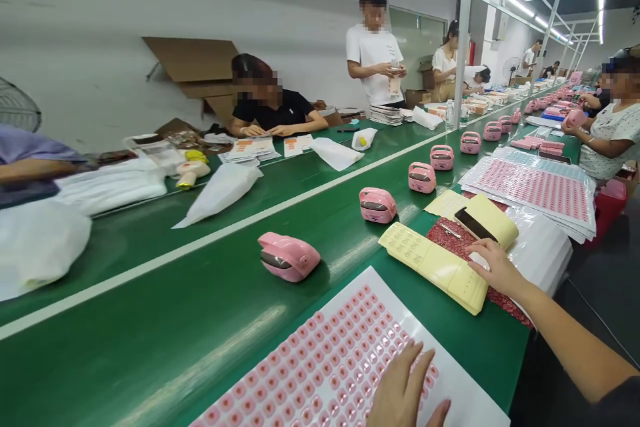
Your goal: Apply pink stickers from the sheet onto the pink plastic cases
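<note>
My left hand (404, 387) lies with fingers stretched on a white sheet (455, 363) covered in rows of small pink stickers with red centres. My right hand (497, 271) reaches in from the right, fingers apart, at the edge of a stack of pale yellow label sheets (433, 267). A small white patch shows by its fingertips; what it is I cannot make out. Beyond the fingers lies a dark phone-like slab (475, 225) beside a curled yellow sheet (495, 217). The nearest pink handled device (289, 257) rests on the green belt, left of the yellow stack.
More pink devices (379, 205) stand in a line along the green belt (190, 320). Clear plastic (543, 247) and pink sticker sheets (535, 187) lie on the right. White bags (220, 190) are across the belt. Several people work along both sides; a metal post (463, 40) rises mid-line.
</note>
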### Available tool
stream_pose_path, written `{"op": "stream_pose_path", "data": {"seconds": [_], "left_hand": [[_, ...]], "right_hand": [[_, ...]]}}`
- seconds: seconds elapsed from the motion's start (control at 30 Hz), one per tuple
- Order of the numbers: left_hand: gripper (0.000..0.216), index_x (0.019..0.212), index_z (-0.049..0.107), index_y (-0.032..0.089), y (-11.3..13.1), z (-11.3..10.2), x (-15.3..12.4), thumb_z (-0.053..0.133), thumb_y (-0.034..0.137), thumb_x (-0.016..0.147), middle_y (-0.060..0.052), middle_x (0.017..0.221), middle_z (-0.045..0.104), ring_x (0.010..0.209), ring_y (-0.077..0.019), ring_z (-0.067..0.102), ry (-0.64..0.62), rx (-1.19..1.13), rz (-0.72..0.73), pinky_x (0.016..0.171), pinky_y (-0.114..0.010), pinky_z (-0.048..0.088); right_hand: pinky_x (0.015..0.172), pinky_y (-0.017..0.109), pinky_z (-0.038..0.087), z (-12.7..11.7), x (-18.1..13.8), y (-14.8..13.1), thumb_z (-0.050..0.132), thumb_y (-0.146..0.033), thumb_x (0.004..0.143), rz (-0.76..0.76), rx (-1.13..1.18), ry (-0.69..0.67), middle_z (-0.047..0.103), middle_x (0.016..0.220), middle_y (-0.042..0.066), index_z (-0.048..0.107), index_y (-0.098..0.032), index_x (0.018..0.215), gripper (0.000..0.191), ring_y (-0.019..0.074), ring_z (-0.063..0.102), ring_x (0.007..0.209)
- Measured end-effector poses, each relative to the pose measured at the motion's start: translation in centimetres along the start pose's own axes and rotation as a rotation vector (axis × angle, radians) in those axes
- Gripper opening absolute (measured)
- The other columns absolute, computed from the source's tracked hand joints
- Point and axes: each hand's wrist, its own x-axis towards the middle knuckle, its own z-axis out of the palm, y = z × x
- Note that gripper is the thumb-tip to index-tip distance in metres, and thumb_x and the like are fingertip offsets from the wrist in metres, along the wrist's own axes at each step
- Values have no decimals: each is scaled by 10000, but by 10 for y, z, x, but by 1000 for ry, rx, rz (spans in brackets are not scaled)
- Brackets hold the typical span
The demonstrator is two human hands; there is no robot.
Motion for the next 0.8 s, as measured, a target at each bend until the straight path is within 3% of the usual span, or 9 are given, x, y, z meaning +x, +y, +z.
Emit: {"op": "stream_pose_path", "data": {"seconds": [0.1, 0.27, 0.43, 0.8], "left_hand": [[443, 1216, 367, 169, 1, 13, 55, 424, 370, 826, -126, 1163, 538, 1101, -220, 485, 98, -42, -72, 843, -353, 483], [561, 1273, 261, 95, -11, 68, 111, 395, 411, 830, -184, 1248, 450, 1202, -270, 357, 155, -36, -112, 927, -456, 393], [681, 1306, 223, 97, -4, 106, 121, 440, 467, 777, -184, 1271, 425, 1218, -306, 320, 181, 35, -161, 959, -511, 306], [527, 1281, 312, 136, 11, 106, 117, 423, 309, 796, -125, 1232, 487, 1176, -256, 395, 212, 58, -103, 966, -418, 322]], "right_hand": [[888, 434, 360, 7, -16, 4, 521, -332, 760, -38, -137, -39, 545, 1075, 95, 508, -207, 1116, 378, 243, 454, 1024], [949, 446, 291, 12, -42, 12, 555, -358, 736, -97, -253, -98, 488, 1228, 86, 349, -198, 1268, 593, 264, 366, 1136], [960, 479, 262, 12, -56, 26, 660, -414, 617, -90, -342, -151, 471, 1245, 96, 282, -189, 1301, 812, 297, 338, 1177], [951, 471, 244, 20, -60, 30, 608, -274, 656, -82, -369, -61, 536, 1148, 104, 328, -197, 1265, 675, 297, 398, 1129]]}}
